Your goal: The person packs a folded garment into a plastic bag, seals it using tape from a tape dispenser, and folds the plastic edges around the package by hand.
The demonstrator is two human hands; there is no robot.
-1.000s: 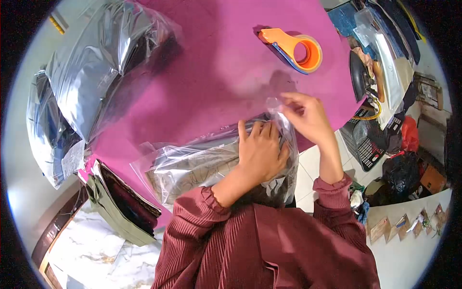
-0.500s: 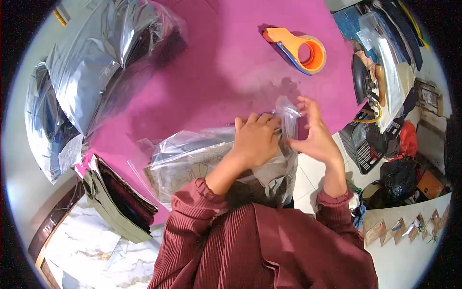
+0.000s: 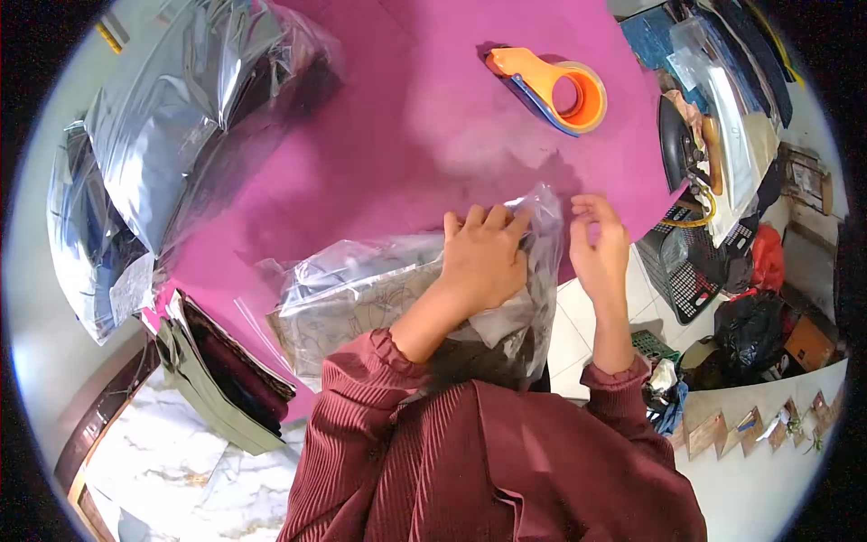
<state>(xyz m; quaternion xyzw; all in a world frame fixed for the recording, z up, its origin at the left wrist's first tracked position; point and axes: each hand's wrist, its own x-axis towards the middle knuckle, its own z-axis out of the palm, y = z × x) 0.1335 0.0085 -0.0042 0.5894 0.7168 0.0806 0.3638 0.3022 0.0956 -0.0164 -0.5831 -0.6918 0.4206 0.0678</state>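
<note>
A clear plastic bag (image 3: 370, 271) with folded, patterned fabric inside lies along the table's near edge. My left hand (image 3: 484, 259) rests palm down on its right half, fingers spread and pressing on the plastic. The bag's loose, crinkled end (image 3: 543, 212) sticks out to the right of those fingers. Just beyond that end my right hand (image 3: 600, 242) is raised, fingers loosely bent and apart, with nothing visible in it. An orange tape dispenser (image 3: 539, 76) with a roll of tape lies farther back on the pink table cover (image 3: 406, 154).
Filled, shiny plastic packages (image 3: 163, 135) are piled at the back left. Folded garments (image 3: 221, 379) hang at the left front edge. On the right are an iron (image 3: 677, 144), a black crate (image 3: 691, 280) and a red bag (image 3: 767, 257).
My right hand has drawn away from the bag's loose end, moving slightly right, its fingers more bent. My left hand stays on the bag.
</note>
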